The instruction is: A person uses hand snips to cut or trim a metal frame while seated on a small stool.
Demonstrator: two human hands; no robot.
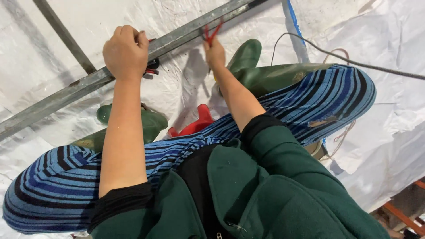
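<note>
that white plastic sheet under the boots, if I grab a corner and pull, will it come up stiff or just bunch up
The white plastic sheet is creased and wrinkled all over, so it probably bunches, floppy and light. The green rubber boots and the metal bar rest on it, so it would likely snag there. Its glossy surface looks slippery.

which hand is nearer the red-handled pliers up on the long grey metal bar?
Right. The right hand holds the red-handled pliers against the long grey metal bar. The left hand grips the same bar further along, away from the pliers, over a small black-and-red part.
</note>
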